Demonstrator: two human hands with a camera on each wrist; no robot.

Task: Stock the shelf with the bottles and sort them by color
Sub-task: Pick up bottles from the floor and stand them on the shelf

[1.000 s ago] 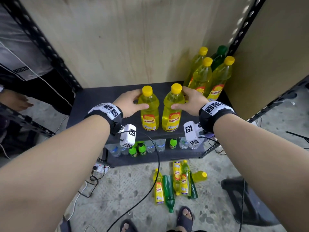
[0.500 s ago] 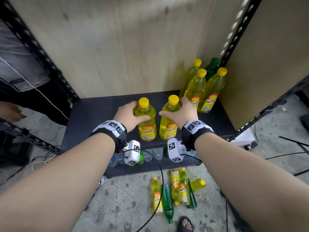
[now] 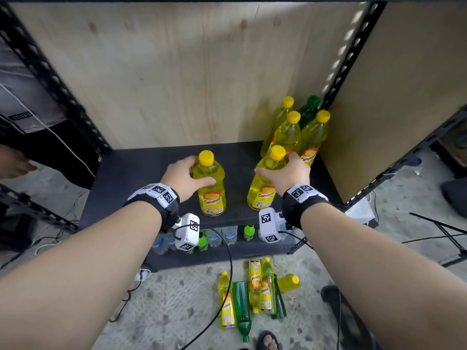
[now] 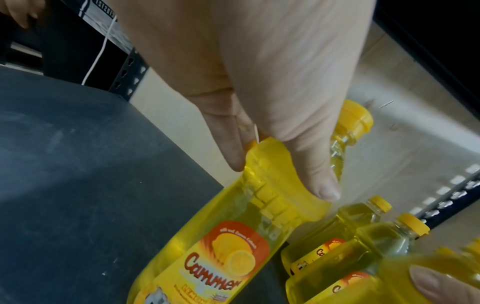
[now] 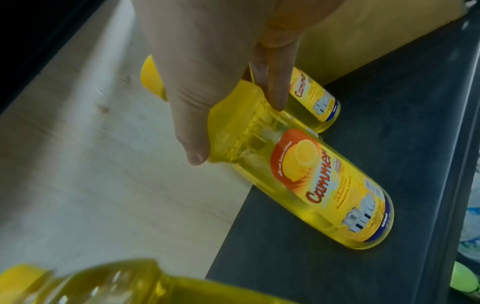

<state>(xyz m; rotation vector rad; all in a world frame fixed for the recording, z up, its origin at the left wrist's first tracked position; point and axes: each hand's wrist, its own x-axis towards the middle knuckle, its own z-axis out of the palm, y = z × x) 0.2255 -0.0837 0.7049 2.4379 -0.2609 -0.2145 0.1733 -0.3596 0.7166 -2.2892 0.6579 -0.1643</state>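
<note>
Two yellow Cammer bottles with yellow caps stand on the dark shelf board (image 3: pixel 126 188). My left hand (image 3: pixel 202 171) grips the upright left yellow bottle (image 3: pixel 212 195) by its shoulder; the left wrist view shows thumb and fingers of the left hand (image 4: pixel 278 174) curled round this bottle (image 4: pixel 228 242). My right hand (image 3: pixel 276 164) grips the right yellow bottle (image 3: pixel 262 193), which leans right, close to a standing group of yellow bottles (image 3: pixel 286 133) in the back right corner. A dark green bottle (image 3: pixel 309 111) stands behind that group. In the right wrist view the right hand (image 5: pixel 236 131) clasps its bottle (image 5: pixel 319 185).
Several yellow and green bottles (image 3: pixel 252 291) lie on the concrete floor in front. The lower shelf holds water bottles (image 3: pixel 222 236) and green-capped ones (image 3: pixel 249 232). Plywood panels (image 3: pixel 177 84) close the back and right side. Another person's hand (image 3: pixel 14 165) shows at far left. Cables trail below.
The two held bottles, side by side at the shelf front before, now stand apart. The right one has moved right and back toward the yellow group, leaning.
</note>
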